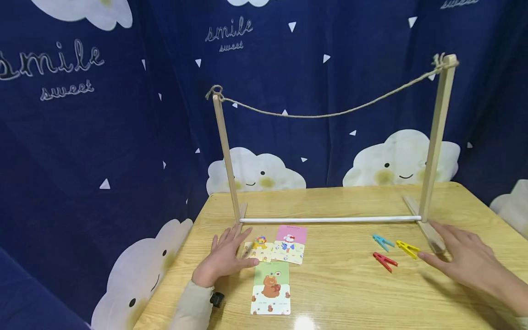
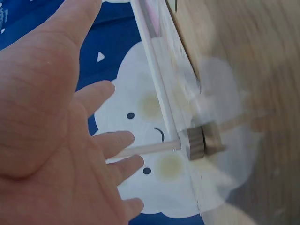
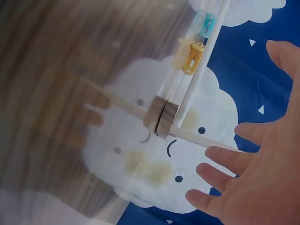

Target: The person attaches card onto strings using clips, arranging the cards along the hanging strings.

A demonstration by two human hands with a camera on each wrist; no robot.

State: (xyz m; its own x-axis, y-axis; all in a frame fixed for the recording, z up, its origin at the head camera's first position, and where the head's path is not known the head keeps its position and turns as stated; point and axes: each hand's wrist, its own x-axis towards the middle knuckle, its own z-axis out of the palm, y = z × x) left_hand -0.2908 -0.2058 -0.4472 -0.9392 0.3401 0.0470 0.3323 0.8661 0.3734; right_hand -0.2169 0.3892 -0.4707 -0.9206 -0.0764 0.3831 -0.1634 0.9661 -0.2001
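My left hand [image 1: 226, 257] lies flat on the wooden table [image 1: 350, 293] with fingers spread, its fingertips touching the left edge of a yellow lion card [image 1: 261, 250]. A pink card [image 1: 290, 244] lies beside that card and a green bear card [image 1: 271, 288] lies below. My right hand [image 1: 462, 261] hovers low with straight fingers, its fingertips just right of a yellow peg [image 1: 407, 248]. A blue peg [image 1: 382, 241] and a red peg [image 1: 385, 261] lie close by. Both wrist views are blurred and show open palms [image 2: 61, 140] [image 3: 262, 173] holding nothing.
A wooden frame stands on the table: left post [image 1: 226, 151], right post [image 1: 436, 137], a sagging rope [image 1: 321, 114] between their tops and a white rod [image 1: 330, 220] at the base. A dark blue cloud-print curtain [image 1: 103, 160] surrounds the table.
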